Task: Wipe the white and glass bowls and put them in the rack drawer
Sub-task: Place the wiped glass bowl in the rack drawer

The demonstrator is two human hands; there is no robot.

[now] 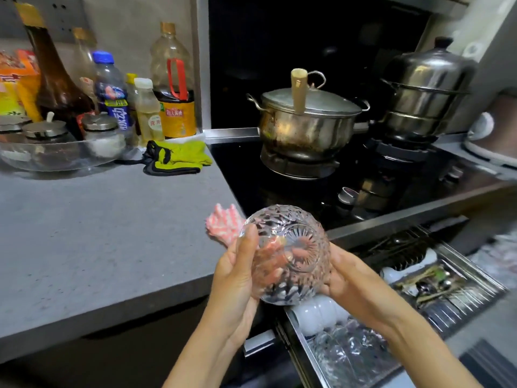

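Grey speckled counter (84,233) behind a faceted, round glass bowl (296,242)

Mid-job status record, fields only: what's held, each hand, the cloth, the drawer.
held item: cut-glass bowl, base turned toward the camera, above the open drawer
left hand: grips the bowl at its rim, thumb outside, fingers seen through the glass
right hand: cups the bowl's right side
cloth: pink-and-white cloth sticks out behind the bowl, partly seen through it
rack drawer: open; white bowls and glass bowls inside
task state: held bowl not yet racked
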